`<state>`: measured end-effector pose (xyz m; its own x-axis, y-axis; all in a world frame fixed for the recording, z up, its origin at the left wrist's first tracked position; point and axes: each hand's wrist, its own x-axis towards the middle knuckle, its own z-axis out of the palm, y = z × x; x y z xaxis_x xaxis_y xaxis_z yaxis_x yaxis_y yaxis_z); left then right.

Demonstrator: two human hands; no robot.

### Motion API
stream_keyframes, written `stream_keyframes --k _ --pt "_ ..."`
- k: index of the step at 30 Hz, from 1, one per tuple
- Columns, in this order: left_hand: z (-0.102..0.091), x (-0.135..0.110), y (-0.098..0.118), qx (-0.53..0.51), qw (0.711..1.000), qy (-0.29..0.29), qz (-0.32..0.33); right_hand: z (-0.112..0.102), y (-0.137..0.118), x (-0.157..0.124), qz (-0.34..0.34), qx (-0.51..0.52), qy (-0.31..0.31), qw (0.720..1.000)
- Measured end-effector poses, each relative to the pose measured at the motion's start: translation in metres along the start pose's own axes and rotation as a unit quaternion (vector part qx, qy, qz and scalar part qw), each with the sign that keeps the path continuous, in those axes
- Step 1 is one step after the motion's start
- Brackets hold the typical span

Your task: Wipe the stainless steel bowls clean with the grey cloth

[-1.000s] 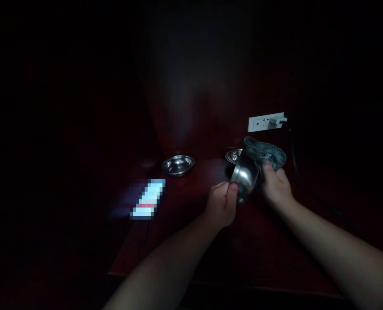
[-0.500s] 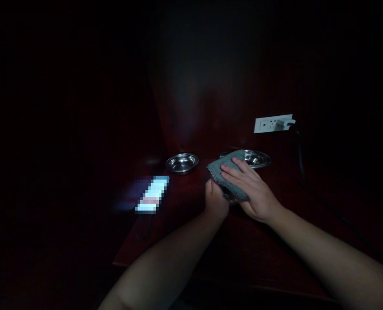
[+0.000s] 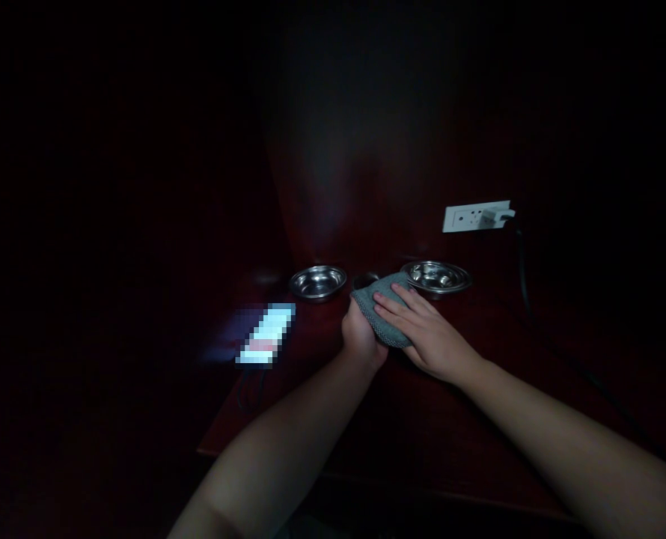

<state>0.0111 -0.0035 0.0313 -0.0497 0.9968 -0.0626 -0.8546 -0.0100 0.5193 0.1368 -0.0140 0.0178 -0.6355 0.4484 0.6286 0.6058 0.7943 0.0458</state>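
My right hand (image 3: 431, 329) lies over a folded grey-green cloth (image 3: 392, 311), fingers stretched across its top and the thumb side curling below its edge. Under the cloth is a dark, shiny metal dish (image 3: 365, 281); only its far rim shows, the rest being covered. My left hand (image 3: 361, 333) grips the dish from the left, its fingers mostly hidden beneath dish and cloth. Just beyond the cloth, to the right, a steel bowl (image 3: 437, 277) rests on the dark red table (image 3: 322, 337). Another steel bowl (image 3: 318, 283) sits to the left of my hands.
A lit phone, blurred into blocks (image 3: 266, 335), lies near the table's left edge with a thin cord (image 3: 248, 389) by it. On the back wall is a white socket plate (image 3: 476, 215) with a plug; its cable (image 3: 522, 269) hangs down to the right. Surroundings are very dark.
Both hands, with the cloth and dish, have shifted a little left and the dish has turned. More of the right steel bowl and of the dish's far rim now shows.
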Motion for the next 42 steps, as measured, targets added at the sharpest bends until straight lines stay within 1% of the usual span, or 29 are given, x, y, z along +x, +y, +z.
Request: stream_keyframes --k 3,6,8,11,13,16,19,21,25,28,31,35,38,42 --pt "-0.002 0.006 0.005 -0.009 1.000 0.010 -0.021 0.002 0.001 -0.002 0.005 0.012 -0.014 1.000" --pt "-0.004 0.012 0.011 -0.015 0.999 0.039 -0.032 0.004 0.002 -0.004 0.004 0.025 -0.021 0.999" --pt "-0.004 0.017 0.014 -0.012 0.997 0.078 -0.015 0.004 0.002 -0.005 -0.001 0.025 -0.024 0.999" --pt "-0.004 0.022 0.016 -0.012 0.994 0.108 -0.003 0.004 0.003 -0.006 -0.005 0.025 -0.021 0.999" --pt "-0.004 0.023 0.016 -0.022 0.995 0.092 -0.001 0.004 0.005 -0.008 0.006 0.038 -0.005 0.999" --pt "-0.004 0.025 0.018 -0.047 0.997 0.059 0.026 0.007 0.011 -0.012 0.056 0.083 0.042 0.994" --pt "-0.004 0.025 0.018 -0.046 0.996 0.065 0.041 0.011 0.015 -0.014 0.115 0.143 0.089 0.979" --pt "-0.005 0.024 0.017 -0.039 0.996 0.074 0.038 0.013 0.017 -0.014 0.170 0.184 0.122 0.961" --pt "-0.007 0.023 0.013 -0.020 0.997 0.067 0.034 0.013 0.021 -0.016 0.305 0.242 0.184 0.902" --pt "-0.010 0.023 0.009 0.023 0.997 0.057 0.039 0.013 0.027 -0.019 0.363 0.263 0.205 0.870" --pt "-0.012 0.021 0.005 0.069 0.994 0.054 0.067 0.013 0.032 -0.020 0.381 0.280 0.222 0.853" --pt "-0.013 0.016 -0.001 0.128 0.983 0.045 0.125 0.012 0.035 -0.019 0.392 0.281 0.238 0.843" --pt "-0.017 0.012 -0.006 0.172 0.975 0.024 0.136 0.008 0.035 -0.018 0.394 0.259 0.250 0.845" --pt "-0.022 0.010 -0.009 0.214 0.966 0.007 0.147 0.003 0.032 -0.016 0.386 0.220 0.260 0.857"
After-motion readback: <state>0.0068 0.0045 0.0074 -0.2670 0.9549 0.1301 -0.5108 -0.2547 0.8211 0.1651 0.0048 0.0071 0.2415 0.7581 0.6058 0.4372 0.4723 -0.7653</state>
